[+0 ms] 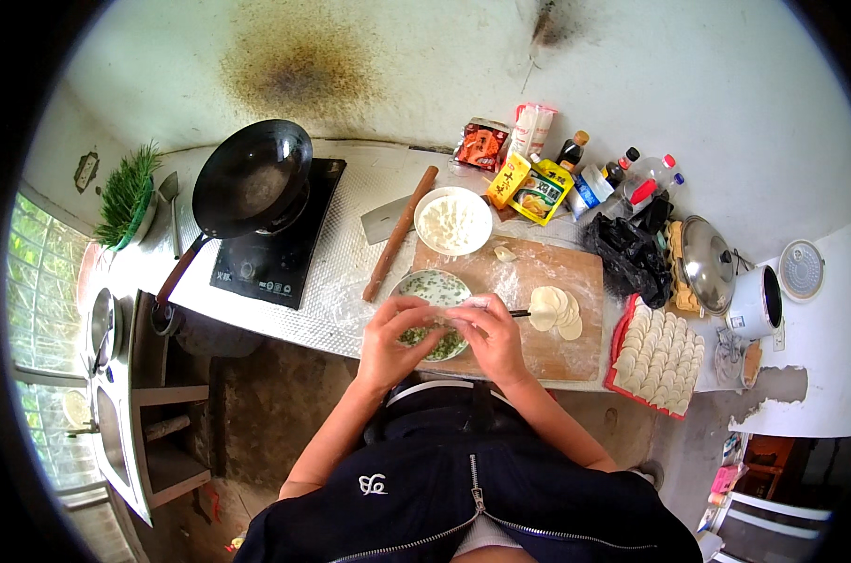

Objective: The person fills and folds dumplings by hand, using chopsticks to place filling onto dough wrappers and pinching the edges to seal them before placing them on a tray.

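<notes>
Over a bowl of chopped green filling (pixel 435 281), my left hand (pixel 392 342) and my right hand (pixel 494 342) meet with fingertips pinched together. Between them is a pale dumpling (pixel 434 319), mostly covered by the fingers. A dark chopstick end (pixel 519 312) pokes out beside my right hand; whether that hand holds it or it rests on the bowl I cannot tell. Right of it, round dough wrappers (pixel 555 310) lie overlapping on a floured wooden board (pixel 575 272). A small dough piece (pixel 505 254) sits farther back, near a white bowl with pale contents (pixel 453 221).
A rolling pin (pixel 402 233) and cleaver (pixel 384 221) lie to the left, before a wok (pixel 253 178) on a black cooktop (pixel 270 267). Seasoning packets (pixel 541 190), bottles (pixel 573 150) and a black bag (pixel 627 258) stand behind. Rows of dumplings (pixel 660 355) fill a red-edged tray at right.
</notes>
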A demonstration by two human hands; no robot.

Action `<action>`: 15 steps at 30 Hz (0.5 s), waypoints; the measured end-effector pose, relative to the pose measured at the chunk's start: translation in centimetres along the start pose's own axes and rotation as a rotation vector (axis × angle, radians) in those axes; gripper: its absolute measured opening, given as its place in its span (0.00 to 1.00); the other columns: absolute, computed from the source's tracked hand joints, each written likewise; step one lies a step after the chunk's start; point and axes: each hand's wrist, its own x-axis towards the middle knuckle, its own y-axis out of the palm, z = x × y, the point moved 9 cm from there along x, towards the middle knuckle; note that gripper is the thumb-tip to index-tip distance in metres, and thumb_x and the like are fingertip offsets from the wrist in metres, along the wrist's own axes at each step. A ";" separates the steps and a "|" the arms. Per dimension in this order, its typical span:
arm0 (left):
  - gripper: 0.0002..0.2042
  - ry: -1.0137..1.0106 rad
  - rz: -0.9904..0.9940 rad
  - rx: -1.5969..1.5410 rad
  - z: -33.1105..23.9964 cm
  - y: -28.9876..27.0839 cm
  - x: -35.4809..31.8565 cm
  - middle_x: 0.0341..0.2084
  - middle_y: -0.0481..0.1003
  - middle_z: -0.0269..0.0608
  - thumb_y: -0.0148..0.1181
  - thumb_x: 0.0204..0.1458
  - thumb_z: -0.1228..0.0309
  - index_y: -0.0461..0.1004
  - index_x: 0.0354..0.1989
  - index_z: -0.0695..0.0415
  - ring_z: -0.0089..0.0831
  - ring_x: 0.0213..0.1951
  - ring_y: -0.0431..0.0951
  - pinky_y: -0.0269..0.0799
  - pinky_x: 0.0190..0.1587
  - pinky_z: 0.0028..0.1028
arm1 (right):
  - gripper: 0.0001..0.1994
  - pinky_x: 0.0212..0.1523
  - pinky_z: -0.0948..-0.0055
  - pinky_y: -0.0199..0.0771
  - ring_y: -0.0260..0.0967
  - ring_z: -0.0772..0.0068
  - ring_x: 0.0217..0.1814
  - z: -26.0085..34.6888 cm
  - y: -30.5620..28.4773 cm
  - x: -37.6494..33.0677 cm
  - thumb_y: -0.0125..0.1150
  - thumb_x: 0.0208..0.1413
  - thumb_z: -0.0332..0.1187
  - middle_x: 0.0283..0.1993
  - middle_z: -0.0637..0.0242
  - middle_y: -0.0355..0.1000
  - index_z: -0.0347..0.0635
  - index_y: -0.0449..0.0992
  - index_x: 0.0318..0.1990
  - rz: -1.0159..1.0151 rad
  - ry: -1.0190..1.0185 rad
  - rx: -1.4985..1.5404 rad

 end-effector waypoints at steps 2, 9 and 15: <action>0.11 0.048 -0.015 0.057 -0.2 -0.1 0.0 0.33 0.76 0.38 0.70 0.41 0.80 0.82 0.35 0.58 0.31 0.36 0.79 0.76 0.37 0.27 | 0.12 0.38 0.74 0.73 0.72 0.68 0.39 0.1 0.0 0.0 0.66 0.47 0.19 0.39 0.63 0.71 0.42 0.80 0.40 -0.005 0.001 0.000; 0.11 0.137 -0.049 0.146 -0.8 0.1 -0.3 0.32 0.77 0.39 0.69 0.41 0.81 0.82 0.35 0.57 0.32 0.33 0.79 0.75 0.35 0.27 | 0.11 0.35 0.75 0.73 0.73 0.69 0.38 0.2 0.0 0.0 0.66 0.47 0.18 0.40 0.63 0.71 0.41 0.80 0.39 -0.031 0.022 -0.001; 0.12 0.323 -0.070 0.291 -2.2 0.2 -0.4 0.30 0.78 0.38 0.68 0.39 0.82 0.82 0.34 0.56 0.33 0.31 0.78 0.74 0.33 0.28 | 0.11 0.37 0.74 0.74 0.73 0.66 0.38 1.0 -0.2 0.2 0.66 0.46 0.17 0.40 0.62 0.72 0.41 0.79 0.38 -0.058 -0.043 -0.040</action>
